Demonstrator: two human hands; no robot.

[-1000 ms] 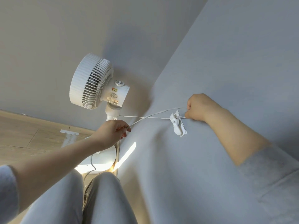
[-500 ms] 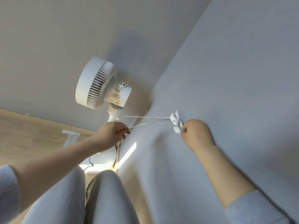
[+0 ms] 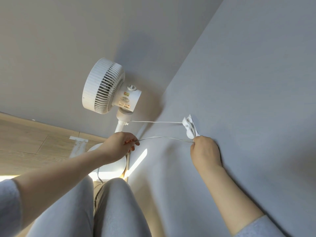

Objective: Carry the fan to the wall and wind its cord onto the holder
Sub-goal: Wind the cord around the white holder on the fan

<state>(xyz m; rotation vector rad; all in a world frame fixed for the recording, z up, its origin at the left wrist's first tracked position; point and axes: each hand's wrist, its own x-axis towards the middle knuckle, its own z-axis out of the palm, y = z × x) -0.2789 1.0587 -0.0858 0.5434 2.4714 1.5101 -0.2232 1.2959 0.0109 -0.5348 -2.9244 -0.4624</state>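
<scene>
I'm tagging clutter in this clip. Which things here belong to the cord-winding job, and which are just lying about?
In the job: fan; cord; holder on the wall; left hand pinching the cord; right hand gripping the cord just below the holder.
Lying about: white strip on the floor.

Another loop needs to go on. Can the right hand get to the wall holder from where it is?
Probably yes: the right hand, pinching the cord, sits just below the holder with nothing between them.
</scene>
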